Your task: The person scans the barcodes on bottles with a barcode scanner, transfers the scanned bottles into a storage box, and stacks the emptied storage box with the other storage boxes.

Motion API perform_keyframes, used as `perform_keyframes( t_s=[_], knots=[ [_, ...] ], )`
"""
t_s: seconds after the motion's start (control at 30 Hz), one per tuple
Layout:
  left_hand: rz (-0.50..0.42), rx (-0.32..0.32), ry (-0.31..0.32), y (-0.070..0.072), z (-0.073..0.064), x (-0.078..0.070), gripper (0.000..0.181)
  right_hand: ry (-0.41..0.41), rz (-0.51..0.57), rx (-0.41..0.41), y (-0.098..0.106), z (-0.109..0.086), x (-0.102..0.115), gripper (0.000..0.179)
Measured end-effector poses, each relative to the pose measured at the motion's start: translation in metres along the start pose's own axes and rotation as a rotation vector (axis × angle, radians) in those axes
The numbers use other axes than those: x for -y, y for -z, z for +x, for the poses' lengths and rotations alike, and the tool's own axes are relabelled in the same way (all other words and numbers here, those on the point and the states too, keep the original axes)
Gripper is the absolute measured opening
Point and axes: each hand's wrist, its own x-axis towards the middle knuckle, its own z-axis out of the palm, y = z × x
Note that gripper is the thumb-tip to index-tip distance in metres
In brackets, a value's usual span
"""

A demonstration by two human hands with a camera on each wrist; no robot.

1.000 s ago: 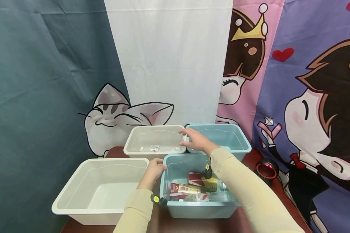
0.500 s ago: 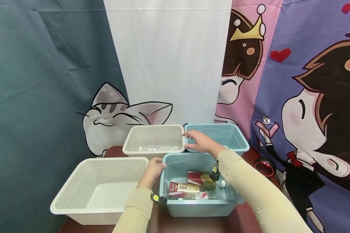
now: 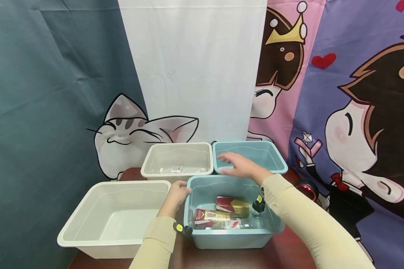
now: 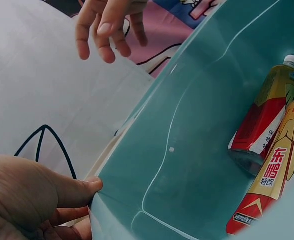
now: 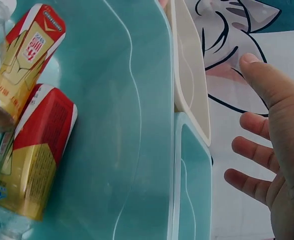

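So there are four plastic bins on a dark red-brown bench (image 3: 222,260), two in front and two behind. The one getting the attention is the front blue bin (image 3: 235,241), front row, right side. The left hand (image 3: 178,192) has its far left corner pinched, thumb on the inner side and fingers outside the rim, which you can see nicely from the left wrist. The right hand (image 3: 240,164) isn't holding anything: it's up in the air with fingers loose and spread, lined up with the rear blue bin (image 3: 271,158) in the head view, and I can't see it touching anything.

Inside the front blue bin there's a red-and-gold Dongpeng bottle (image 3: 210,215) lying on its side, overlapping another red-and-gold bottle (image 3: 232,206) just behind it. A clear bottle (image 3: 235,224) with a red and white label lies nearest the front wall. There may be more under that lot, can't tell.

Left of it sits the front white bin (image 3: 118,224). Behind, the rear white bin (image 3: 176,155) has clear plastic with a white label (image 3: 176,169) at the bottom, partly hidden by the rim. Backdrop's a curtain (image 3: 195,74) with a cartoon cat (image 3: 129,138) on it, lol.
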Motion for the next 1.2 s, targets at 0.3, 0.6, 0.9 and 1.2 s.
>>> perform_keyframes(
  t_s=[0.3,0.6,0.9,1.2],
  knots=[
    [-0.004,-0.008,0.01,0.0,0.004,0.0,0.038,-0.023,0.035,0.065,0.004,-0.014,-0.008,0.057],
    [-0.012,-0.005,0.012,-0.001,0.006,0.002,0.037,-0.091,0.104,0.163,0.003,-0.027,-0.015,0.056],
    [-0.014,0.009,0.003,0.001,0.002,0.0,0.038,-0.155,0.145,0.218,0.0,-0.045,-0.012,0.057],
    [-0.009,0.01,0.003,0.001,0.001,-0.002,0.038,-0.166,0.178,0.257,-0.01,-0.062,-0.017,0.062]
  ],
)
